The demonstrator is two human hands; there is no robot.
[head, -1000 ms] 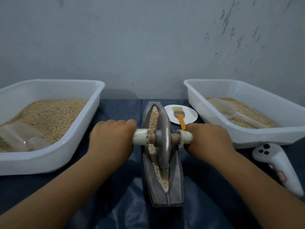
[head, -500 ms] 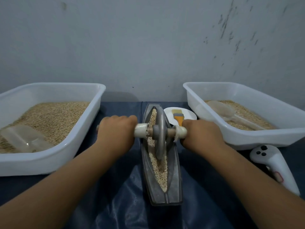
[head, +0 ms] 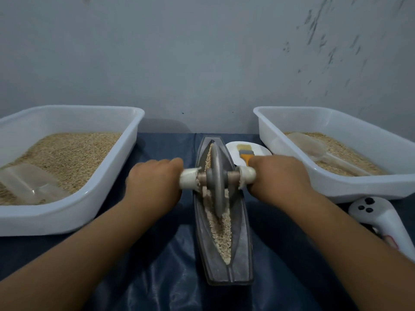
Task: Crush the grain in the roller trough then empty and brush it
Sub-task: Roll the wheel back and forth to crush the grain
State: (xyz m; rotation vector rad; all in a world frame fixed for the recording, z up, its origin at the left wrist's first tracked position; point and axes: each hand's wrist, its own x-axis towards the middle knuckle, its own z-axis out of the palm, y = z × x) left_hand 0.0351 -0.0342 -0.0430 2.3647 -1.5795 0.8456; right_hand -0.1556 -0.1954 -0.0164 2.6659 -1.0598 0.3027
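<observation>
My left hand (head: pixel 155 182) and right hand (head: pixel 278 178) grip roller (head: pixel 216 178) handles, hiding them; wheel now farther up trough (head: pixel 243 243).

I see a white controller (head: pixel 381 223) on the dark cloth (head: pixel 157 265), near the right tub's front, and a marked grey wall (head: pixel 202 52) behind the worktop.

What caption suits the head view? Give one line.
Both hands, left hand and right hand, grip the roller wheel over grain in the trough.
</observation>
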